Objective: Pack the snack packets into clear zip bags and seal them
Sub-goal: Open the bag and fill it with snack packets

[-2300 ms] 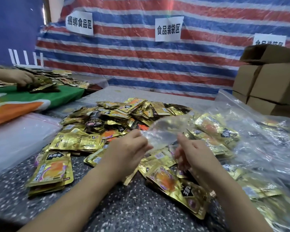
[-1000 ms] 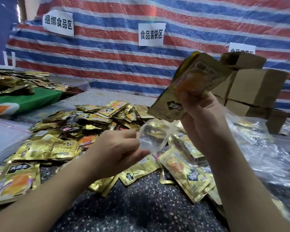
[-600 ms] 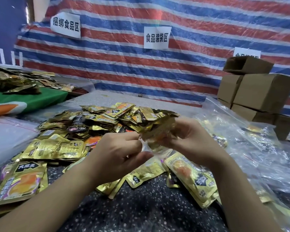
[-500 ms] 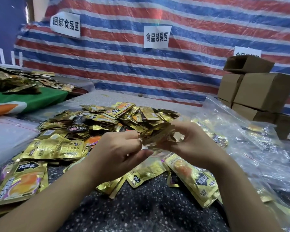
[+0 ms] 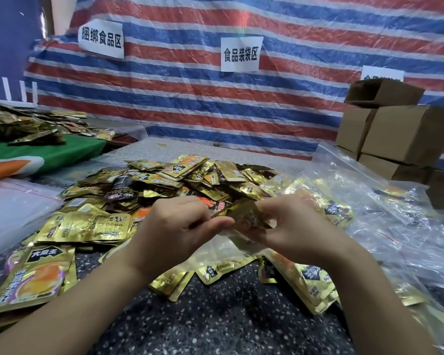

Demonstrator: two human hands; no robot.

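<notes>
Two bare hands meet above a speckled counter (image 5: pixel 215 316). The right hand (image 5: pixel 290 226) pinches a gold snack packet (image 5: pixel 244 213), its long axis pointing left toward the left hand (image 5: pixel 180 224), whose grip pinches the mouth of a clear zip bag (image 5: pixel 231 247). More packets (image 5: pixel 164 183) lie heaped just beyond.

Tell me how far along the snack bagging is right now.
Done: filled clear bags lie heaped at the right. In hand: the left hand holds a small zip bag open while the right hand pushes a gold packet in; this bag isn't sealed yet. Left: a big loose pile of packets covers the table, so most remains.
</notes>
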